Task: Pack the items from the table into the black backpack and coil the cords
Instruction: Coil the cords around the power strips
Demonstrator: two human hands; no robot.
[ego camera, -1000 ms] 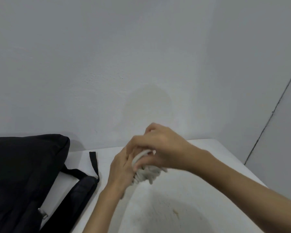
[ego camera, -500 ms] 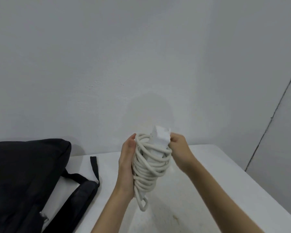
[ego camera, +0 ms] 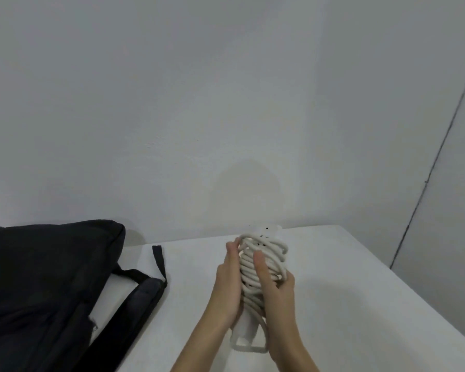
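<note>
A white power strip [ego camera: 266, 232] with its thick white cord [ego camera: 263, 264] wound around it in many loops is held upright over the white table [ego camera: 346, 304]. My left hand [ego camera: 227, 285] holds the bundle from the left, fingers along the coils. My right hand [ego camera: 275, 294] grips it from the right, thumb across the front loops. A loose loop of cord hangs below the hands. The black backpack [ego camera: 38, 285] lies at the left of the table, its straps [ego camera: 151, 285] trailing toward the bundle.
A plain white wall rises behind the table. The table's right edge runs diagonally down to the lower right, with a wall corner and a dark vertical seam [ego camera: 430, 167] beyond it.
The bundle has been lowered and tilted away from me. My right hand has slid from the strip's top end down to the right side of the coils; the left still holds the left side.
</note>
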